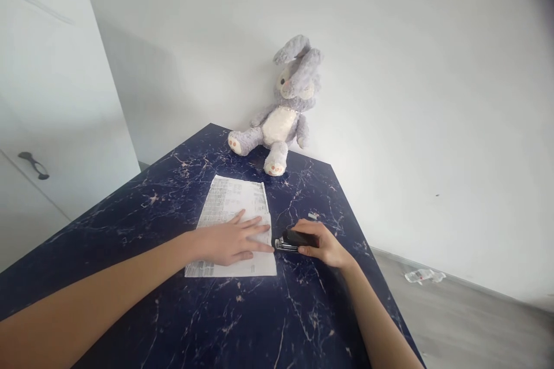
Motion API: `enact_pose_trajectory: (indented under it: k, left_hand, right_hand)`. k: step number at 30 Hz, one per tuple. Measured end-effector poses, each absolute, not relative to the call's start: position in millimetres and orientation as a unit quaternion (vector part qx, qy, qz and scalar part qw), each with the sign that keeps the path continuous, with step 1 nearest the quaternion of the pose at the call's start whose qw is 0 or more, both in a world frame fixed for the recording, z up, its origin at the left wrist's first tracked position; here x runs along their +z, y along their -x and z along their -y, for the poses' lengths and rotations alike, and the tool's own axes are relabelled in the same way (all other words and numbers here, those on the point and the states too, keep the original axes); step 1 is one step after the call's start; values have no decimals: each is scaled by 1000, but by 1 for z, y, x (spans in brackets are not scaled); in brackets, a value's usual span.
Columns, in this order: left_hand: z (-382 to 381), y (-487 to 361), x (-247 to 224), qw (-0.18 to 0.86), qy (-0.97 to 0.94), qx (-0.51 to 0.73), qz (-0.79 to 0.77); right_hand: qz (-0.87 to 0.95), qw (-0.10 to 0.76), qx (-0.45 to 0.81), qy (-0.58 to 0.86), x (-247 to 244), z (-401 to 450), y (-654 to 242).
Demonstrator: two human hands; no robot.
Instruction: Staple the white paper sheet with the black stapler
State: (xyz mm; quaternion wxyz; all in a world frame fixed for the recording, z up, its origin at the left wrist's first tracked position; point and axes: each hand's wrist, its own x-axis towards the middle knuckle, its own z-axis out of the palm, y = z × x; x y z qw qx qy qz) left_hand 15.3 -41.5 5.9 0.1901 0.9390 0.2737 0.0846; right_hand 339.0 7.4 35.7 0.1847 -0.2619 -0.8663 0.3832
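Note:
Printed paper sheets (242, 199) lie on the dark blue marbled table, with dense print along their left side. My left hand (234, 240) rests flat on them, fingers spread toward the right edge. Wrapped around a black stapler (288, 243) is my right hand (322, 242), just right of the paper. The stapler's metal front end points left at the paper's right edge, close to my left fingertips. Whether its jaw overlaps the paper I cannot tell. A small whitish piece (313, 216), perhaps staples, lies just beyond my right hand.
A grey plush rabbit (281, 124) sits at the table's (168, 202) far end against the white wall. To the left stands a white cabinet (56, 98) with a dark handle (33, 165). A crumpled plastic bottle or wrapper (419, 275) lies on the floor at the right.

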Motion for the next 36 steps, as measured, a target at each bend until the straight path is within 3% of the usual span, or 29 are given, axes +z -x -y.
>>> enact_pose_trajectory:
  k: [7,15,25,36]
  left_hand:
    - [44,-18,10,185,-942,87,-267]
    - [48,-27,0,118,-933,170,-296]
    - [48,-25,5,173,-942,115,-263]
    - [50,-32,2,194,-940,122,-252]
  right_hand:
    - [861,188,392,263,34,-7,-337]
    - [852,205,409,255,28,-5,-334]
    - [847,236,391,271,24,-5,-331]
    - [878,184,341,281,41,-1,-336]
